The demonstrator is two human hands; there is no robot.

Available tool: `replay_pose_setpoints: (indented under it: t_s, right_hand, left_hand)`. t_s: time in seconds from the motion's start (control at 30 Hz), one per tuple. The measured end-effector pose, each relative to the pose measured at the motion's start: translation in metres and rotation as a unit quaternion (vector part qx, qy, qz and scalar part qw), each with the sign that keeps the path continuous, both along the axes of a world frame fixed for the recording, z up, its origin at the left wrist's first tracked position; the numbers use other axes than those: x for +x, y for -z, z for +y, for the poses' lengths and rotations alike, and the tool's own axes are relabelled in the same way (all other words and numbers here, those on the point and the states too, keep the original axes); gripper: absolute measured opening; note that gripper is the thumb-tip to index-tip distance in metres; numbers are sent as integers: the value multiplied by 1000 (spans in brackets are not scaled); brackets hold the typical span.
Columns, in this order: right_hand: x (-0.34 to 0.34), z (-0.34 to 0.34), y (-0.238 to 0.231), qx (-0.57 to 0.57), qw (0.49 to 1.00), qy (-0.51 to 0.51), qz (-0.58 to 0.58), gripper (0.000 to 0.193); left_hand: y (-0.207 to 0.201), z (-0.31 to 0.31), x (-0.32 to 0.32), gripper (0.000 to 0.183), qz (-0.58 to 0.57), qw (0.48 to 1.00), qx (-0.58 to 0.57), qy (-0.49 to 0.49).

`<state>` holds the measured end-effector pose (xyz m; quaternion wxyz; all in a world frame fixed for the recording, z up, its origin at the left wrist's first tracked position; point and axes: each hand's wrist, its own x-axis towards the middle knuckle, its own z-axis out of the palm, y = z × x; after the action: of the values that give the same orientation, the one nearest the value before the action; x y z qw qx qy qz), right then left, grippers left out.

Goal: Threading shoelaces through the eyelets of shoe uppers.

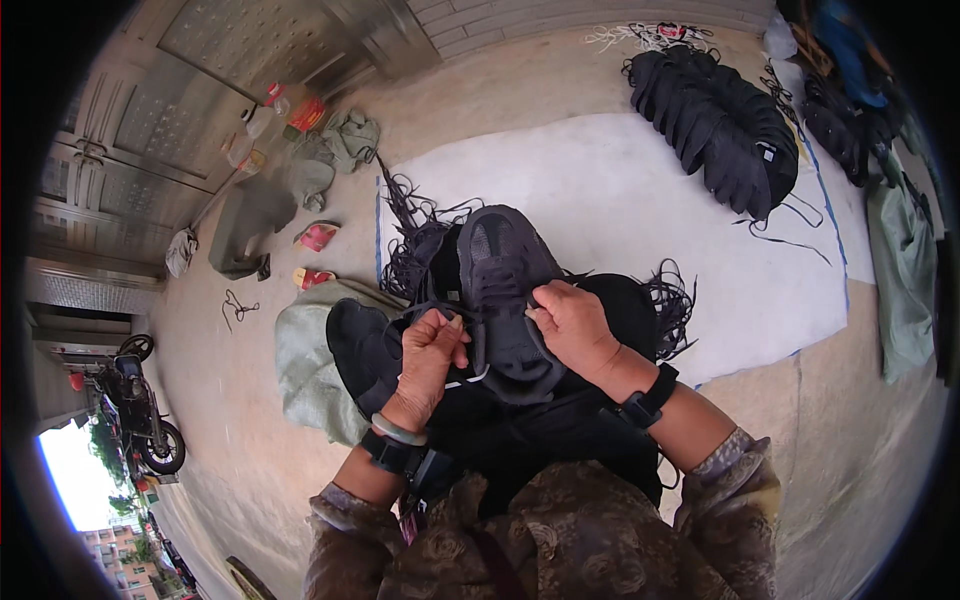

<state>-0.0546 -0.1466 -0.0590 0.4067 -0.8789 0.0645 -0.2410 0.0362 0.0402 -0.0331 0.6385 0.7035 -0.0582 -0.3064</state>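
"What sits nearest?"
"Patterned sleeves (725,515), with a black band (648,397) on the right wrist and, on the left, a pale bracelet (398,430) just above another dark band."

"And the hands?"
"The left hand (428,352) is at the left side of a dark shoe upper (500,275), thumb and forefinger closed in a pinch. The right hand (578,325) is at the opposite side, its grip closed likewise. Whether lace or edge lies between the fingertips, I can't tell."

"Where exactly is the upper?"
"Over the lap, between both hands, its rounded toe pointing away from the person. More black pieces (362,345) lie beside it, to the left."

"Around that?"
"A pale green sack (308,350) at the left, and black laces (675,310) hanging in loops at the right. Beyond is a white sheet (590,190) spread on the floor (210,370)."

"Farther off?"
"Red sandals (318,236) stand left of the sheet. A curved row of black uppers (700,120) rests on its far right part. A motorbike (135,400) is at far left, and metal doors (150,130) close off the upper left."
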Motion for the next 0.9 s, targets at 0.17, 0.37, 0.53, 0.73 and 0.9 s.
replay_pose_setpoints:
  t_s: [0.17, 0.37, 0.53, 0.73, 0.9]
  right_hand:
    - [5, -2, 5, 247, 965, 25, 89, 21]
    - [-5, 5, -3, 169, 983, 25, 70, 13]
    - [-10, 15, -20, -30, 995, 41, 90, 23]
    - [-12, 13, -10, -13, 993, 35, 112, 28]
    - [-12, 12, -10, 83, 986, 49, 139, 29]
  left_hand:
    - [5, -6, -1, 16, -10, 1000, -1, 7]
    - [6, -7, -1, 20, -35, 999, 6, 6]
    - [6, -7, 1, 22, -42, 999, 6, 18]
    - [15, -8, 0, 21, -55, 998, -4, 10]
    - [14, -10, 1, 17, -379, 920, 96, 33]
